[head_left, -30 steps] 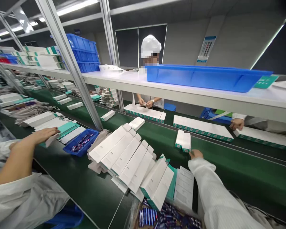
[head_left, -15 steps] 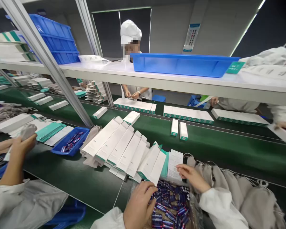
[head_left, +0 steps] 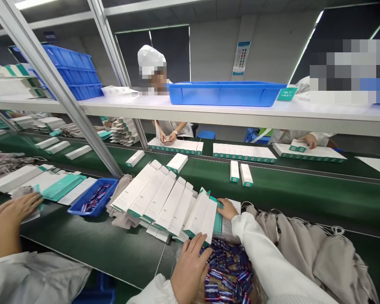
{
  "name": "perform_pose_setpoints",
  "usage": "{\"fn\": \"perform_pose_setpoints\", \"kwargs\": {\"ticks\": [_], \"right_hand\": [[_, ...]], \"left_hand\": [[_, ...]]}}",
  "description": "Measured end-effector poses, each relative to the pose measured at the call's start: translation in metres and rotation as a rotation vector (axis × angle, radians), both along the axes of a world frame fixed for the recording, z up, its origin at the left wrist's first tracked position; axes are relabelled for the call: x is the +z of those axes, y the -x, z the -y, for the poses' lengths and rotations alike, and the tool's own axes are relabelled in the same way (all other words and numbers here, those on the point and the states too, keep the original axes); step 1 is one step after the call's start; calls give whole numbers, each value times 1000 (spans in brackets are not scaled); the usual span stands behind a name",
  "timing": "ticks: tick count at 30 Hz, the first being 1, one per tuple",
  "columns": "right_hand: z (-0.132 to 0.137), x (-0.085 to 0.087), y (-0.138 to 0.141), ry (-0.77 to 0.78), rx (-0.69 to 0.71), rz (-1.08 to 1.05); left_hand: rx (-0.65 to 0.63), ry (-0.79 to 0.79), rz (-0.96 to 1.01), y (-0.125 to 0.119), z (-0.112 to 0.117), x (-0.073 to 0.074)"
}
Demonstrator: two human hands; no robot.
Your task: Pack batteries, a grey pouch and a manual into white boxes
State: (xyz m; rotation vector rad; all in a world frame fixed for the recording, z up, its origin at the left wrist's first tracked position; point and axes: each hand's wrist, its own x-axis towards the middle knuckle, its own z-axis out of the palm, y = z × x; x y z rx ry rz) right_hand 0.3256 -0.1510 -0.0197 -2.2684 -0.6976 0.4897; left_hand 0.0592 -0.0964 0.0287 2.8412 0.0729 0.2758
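Shifted forward from its earlier spot, the right hand [head_left: 227, 209] now rests open on a teal-and-white box [head_left: 217, 221], grasping nothing. Nearer, the left hand [head_left: 190, 270] spreads open over a heap of blue-and-silver cylinders [head_left: 226, 274], its fingertips at the ends of fanned white boxes [head_left: 164, 202] on a green conveyor belt [head_left: 272, 190]. Grey drawstring pouches [head_left: 304, 249] lie right of the right arm. Left, a neighbouring worker's hand [head_left: 19, 209] touches a pouch [head_left: 23, 193] near a blue tray [head_left: 93, 202]. Across the belt, a co-worker's hands [head_left: 167, 136] work below a white shelf [head_left: 209, 114] holding a blue crate [head_left: 224, 93].
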Motion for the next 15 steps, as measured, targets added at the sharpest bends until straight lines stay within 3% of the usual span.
{"fn": "perform_pose_setpoints", "kwargs": {"ticks": [5, 9, 12, 15], "right_hand": [[0, 6, 5, -46, -97, -151], [4, -1, 35, -88, -113, -266], [10, -6, 67, -185, -104, -241], [23, -2, 97, -317, -146, -188]], "left_hand": [[212, -81, 53, -8, -1, -2], [376, 20, -87, -32, -5, 6], [380, 182, -125, -43, -12, 6], [302, 374, -18, -34, -14, 0]]}}
